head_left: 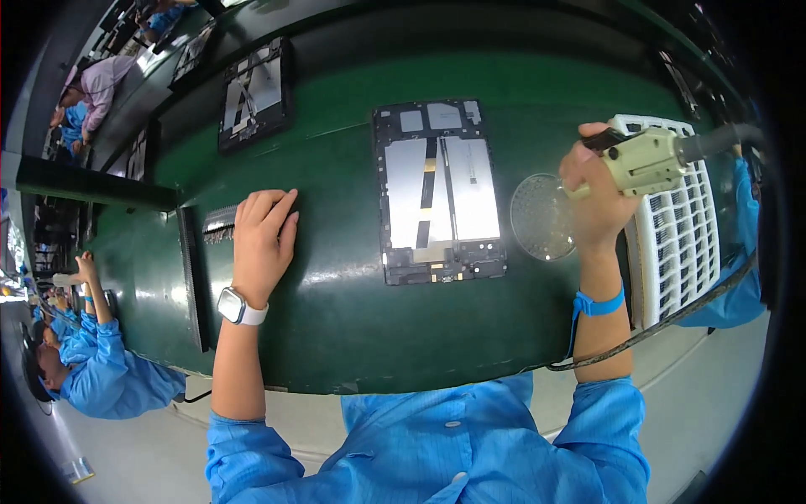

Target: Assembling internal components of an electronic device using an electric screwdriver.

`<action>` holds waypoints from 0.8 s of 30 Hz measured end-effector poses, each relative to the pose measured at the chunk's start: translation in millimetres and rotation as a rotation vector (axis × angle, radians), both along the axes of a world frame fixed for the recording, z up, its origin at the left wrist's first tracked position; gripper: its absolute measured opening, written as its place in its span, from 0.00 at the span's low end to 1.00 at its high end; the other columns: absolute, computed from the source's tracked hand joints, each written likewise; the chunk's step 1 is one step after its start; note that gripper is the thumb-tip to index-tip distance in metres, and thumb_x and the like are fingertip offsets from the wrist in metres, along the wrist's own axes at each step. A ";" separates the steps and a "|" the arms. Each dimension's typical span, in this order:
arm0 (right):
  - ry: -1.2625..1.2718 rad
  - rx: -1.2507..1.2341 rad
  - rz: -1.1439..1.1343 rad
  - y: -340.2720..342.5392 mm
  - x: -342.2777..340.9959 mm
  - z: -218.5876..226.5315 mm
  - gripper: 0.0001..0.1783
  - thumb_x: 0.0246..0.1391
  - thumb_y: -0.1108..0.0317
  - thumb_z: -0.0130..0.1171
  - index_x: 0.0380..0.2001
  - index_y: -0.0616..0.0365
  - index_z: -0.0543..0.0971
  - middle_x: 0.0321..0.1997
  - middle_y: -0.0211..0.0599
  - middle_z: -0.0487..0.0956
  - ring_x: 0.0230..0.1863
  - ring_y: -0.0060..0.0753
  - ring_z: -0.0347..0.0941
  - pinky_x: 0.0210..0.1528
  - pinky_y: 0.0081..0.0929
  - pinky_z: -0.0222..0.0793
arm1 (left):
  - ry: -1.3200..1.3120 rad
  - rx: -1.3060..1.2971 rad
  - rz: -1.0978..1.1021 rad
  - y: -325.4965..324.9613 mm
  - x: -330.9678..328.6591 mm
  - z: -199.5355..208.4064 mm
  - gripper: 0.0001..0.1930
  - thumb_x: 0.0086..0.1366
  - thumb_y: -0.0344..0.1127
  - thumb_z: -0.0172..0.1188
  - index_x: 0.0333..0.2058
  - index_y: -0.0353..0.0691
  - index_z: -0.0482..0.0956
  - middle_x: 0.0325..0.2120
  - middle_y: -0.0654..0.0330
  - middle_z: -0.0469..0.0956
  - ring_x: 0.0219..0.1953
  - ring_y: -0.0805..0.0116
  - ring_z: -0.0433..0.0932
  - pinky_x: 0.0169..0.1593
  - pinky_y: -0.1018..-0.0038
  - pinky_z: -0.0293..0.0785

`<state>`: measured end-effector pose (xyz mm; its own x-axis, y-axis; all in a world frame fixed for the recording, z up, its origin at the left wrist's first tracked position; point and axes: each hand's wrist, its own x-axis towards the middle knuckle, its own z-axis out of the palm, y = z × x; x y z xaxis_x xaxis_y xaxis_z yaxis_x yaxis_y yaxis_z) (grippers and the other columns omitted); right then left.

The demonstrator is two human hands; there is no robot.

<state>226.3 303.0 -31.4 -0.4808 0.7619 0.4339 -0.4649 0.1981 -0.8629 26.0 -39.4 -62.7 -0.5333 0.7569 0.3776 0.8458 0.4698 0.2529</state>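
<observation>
Right hand (598, 197) is wrapped tight round the cream pistol-grip electric screwdriver (645, 161), hovering by the clear round screw dish (540, 217); left hand (262, 239) rests flat, holding nothing, on the green conveyor belt (353, 311); the opened tablet back with silver shielding (438, 191) lying between them looks light, stiff, fragile, so I'd grab its edges.

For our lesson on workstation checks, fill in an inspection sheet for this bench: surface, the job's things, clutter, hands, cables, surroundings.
Surface: glossy green conveyor belt, bare in front of the person.
Job's things: opened tablet lying flat, insides up; beige electric screwdriver; clear round dish of tiny parts, too small to identify.
Clutter: white compartment tray at right; small dark brush-like item by the left hand.
Hands: left hand flat on the belt, holding nothing; right hand grips the screwdriver above the dish.
Cables: dark cable trailing past the right forearm.
Surroundings: second opened tablet further along; co-workers in blue smocks at left.
</observation>
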 end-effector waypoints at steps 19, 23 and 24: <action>-0.053 -0.053 0.003 -9.1 1.5 1.2 0.12 0.48 0.83 0.59 0.39 0.67 0.77 0.25 0.33 0.74 0.20 0.21 0.70 0.23 0.19 0.65 | -1.029 0.371 -0.057 249.5 -3.1 2.2 0.12 0.59 0.29 0.69 0.40 0.29 0.82 0.25 0.59 0.84 0.28 0.75 0.79 0.35 0.76 0.73; -0.021 -0.077 0.011 -6.5 1.4 -1.3 0.13 0.48 0.83 0.60 0.39 0.66 0.77 0.25 0.32 0.74 0.20 0.20 0.69 0.22 0.18 0.64 | -0.687 0.208 -0.044 263.1 -9.4 -9.9 0.10 0.63 0.29 0.68 0.40 0.28 0.82 0.25 0.63 0.80 0.28 0.78 0.77 0.33 0.79 0.75; 0.000 -0.081 0.018 -5.7 2.1 -1.7 0.13 0.48 0.83 0.61 0.39 0.66 0.77 0.25 0.31 0.74 0.20 0.19 0.69 0.22 0.18 0.64 | -0.597 0.185 -0.073 263.6 -13.7 -14.1 0.10 0.63 0.30 0.68 0.39 0.29 0.82 0.25 0.63 0.80 0.28 0.77 0.77 0.33 0.79 0.75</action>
<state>228.4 297.3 -33.0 -0.4944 0.7860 0.3711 -0.4677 0.1193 -0.8758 12.4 224.2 -76.7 -0.6421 0.7500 0.1588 0.5617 0.3193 0.7632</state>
